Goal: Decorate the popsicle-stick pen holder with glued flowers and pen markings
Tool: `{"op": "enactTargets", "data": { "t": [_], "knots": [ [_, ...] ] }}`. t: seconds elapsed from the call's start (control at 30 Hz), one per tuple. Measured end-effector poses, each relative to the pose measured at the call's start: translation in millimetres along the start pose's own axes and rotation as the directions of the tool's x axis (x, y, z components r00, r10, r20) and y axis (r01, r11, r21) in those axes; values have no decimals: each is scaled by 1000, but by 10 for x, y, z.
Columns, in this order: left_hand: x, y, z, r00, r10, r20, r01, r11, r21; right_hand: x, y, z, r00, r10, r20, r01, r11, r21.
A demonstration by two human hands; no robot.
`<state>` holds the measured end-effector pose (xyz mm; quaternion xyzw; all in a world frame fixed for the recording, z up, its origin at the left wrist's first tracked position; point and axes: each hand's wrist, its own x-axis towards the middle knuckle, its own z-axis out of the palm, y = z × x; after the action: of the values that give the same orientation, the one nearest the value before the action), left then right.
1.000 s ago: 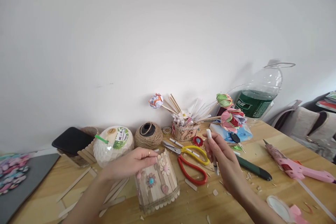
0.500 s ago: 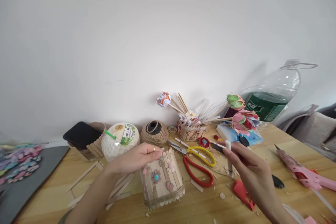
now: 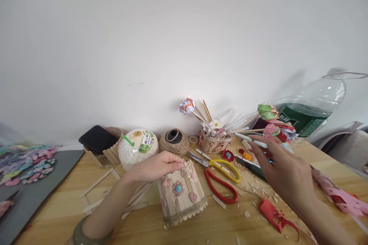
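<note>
Resting on the rim of a small round holder built of upright pale wooden craft sticks (image 3: 181,194), the left hand (image 3: 156,166) curls its fingers over the top edge. The holder stands upright near the front of the wooden counter (image 3: 57,206), bound with twine at its base and decorated with pink paper flowers, a blue-centred one and a heart. The right hand (image 3: 283,174) hovers above the counter's right part, fingers pinched on a thin white pen (image 3: 250,141) held nearly level. Red-and-yellow-handled scissors (image 3: 221,178) lie just right of the holder, a ball of brown jute twine (image 3: 174,141) behind it. Wood shavings litter the counter. A plain white wall (image 3: 172,46) rises behind.
</note>
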<state>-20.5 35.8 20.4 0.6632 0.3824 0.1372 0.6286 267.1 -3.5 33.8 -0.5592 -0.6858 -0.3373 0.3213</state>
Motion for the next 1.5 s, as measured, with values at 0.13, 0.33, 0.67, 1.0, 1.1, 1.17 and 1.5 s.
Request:
{"op": "enactTargets", "data": {
  "t": [0.13,0.33,0.67,1.0,1.1,1.17,1.5],
  "knots": [
    [8,12,2,1000,5,-3,-5,1000,-1,29,4,137,982,61,180,-61,998,-9],
    [7,21,-10,1000,8,-7,-8,1000,-5,191,-174,171,881,160,445,-160,986,-37],
    [-8,6,9,999,1,-39,-1,1000,2,641,-449,312,819,251,516,-201,968,-152],
    [5,-23,17,996,-55,-70,54,999,-7,766,-317,521,747,275,605,-191,961,-200],
    [19,-32,11,995,-59,-78,58,998,-12,718,-277,584,727,281,627,-185,959,-216],
    [28,-24,9,996,-55,-71,54,998,-11,677,-256,610,727,286,624,-185,957,-222],
    [32,0,20,997,-30,-73,34,998,49,535,-466,369,875,-115,470,118,993,25]
  ]
}}
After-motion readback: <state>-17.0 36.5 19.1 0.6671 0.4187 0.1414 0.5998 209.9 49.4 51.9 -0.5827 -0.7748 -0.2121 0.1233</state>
